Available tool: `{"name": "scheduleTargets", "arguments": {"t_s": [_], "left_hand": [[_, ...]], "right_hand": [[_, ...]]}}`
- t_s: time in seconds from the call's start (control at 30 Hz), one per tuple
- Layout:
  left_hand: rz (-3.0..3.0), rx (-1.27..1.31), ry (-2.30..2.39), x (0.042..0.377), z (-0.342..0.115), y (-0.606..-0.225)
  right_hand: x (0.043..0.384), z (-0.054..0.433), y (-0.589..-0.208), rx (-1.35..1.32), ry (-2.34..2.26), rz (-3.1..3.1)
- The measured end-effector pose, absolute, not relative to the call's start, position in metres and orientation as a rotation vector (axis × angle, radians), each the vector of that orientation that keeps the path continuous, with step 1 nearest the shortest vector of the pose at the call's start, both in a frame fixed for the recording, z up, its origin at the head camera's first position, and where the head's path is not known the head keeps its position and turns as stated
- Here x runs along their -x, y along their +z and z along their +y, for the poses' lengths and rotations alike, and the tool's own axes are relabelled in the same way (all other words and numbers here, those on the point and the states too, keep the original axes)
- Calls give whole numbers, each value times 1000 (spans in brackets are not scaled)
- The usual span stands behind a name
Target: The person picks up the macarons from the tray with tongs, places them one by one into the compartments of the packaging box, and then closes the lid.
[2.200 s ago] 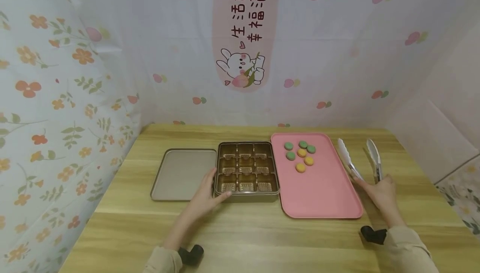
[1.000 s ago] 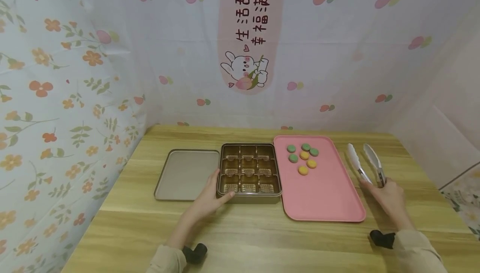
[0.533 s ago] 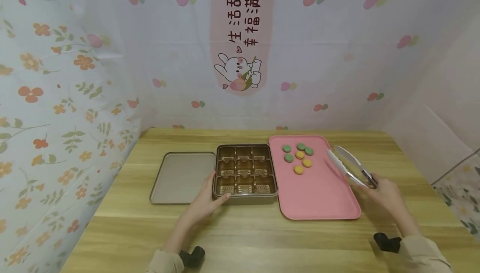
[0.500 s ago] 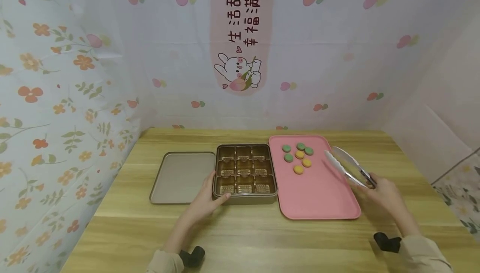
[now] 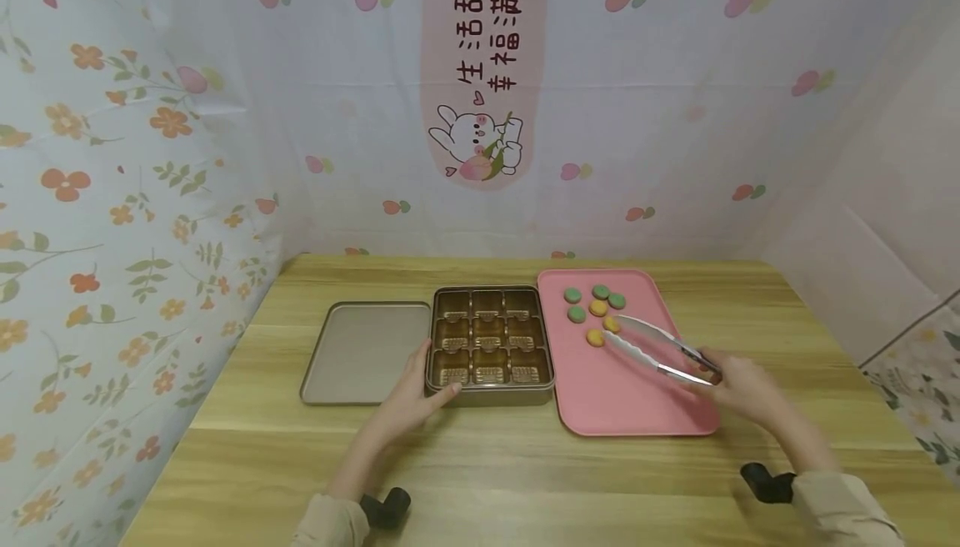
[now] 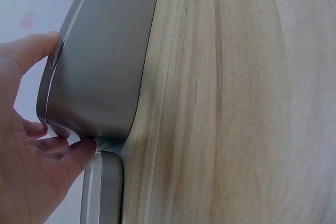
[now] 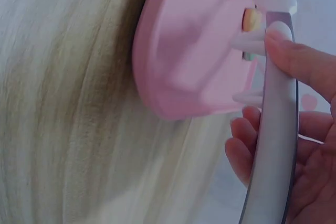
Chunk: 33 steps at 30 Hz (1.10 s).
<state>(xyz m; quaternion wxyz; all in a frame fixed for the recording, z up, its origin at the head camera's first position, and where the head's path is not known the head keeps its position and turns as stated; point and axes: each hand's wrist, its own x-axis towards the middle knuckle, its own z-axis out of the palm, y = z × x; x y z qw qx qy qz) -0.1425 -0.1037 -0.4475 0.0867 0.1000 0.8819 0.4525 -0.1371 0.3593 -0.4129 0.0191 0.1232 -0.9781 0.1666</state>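
Left hand [image 5: 409, 397]: I see it gripping the box [image 5: 491, 398].
Right hand [image 5: 745, 388]: clamped round the tongs [image 5: 651, 361].
Tong tips: apart, near yellow cookies [image 5: 596, 338].

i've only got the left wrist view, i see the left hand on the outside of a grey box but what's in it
Observer: From the head view, a brown insert with nine compartments sits in the box.
Operator: ok and what's going on over to the right
Observer: The right hand holds metal tongs.
Operator: what are the tips next to
Observer: Two yellow macarons on the pink tray; I can't tell whether they touch.
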Motion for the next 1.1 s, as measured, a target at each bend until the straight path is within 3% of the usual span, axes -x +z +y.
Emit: {"name": "scheduleTargets", "arguments": {"t_s": [1.1], "left_hand": [[2608, -342, 1389, 143, -105, -449]], "right_hand": [[138, 347, -418, -461, 458, -3054]]}}
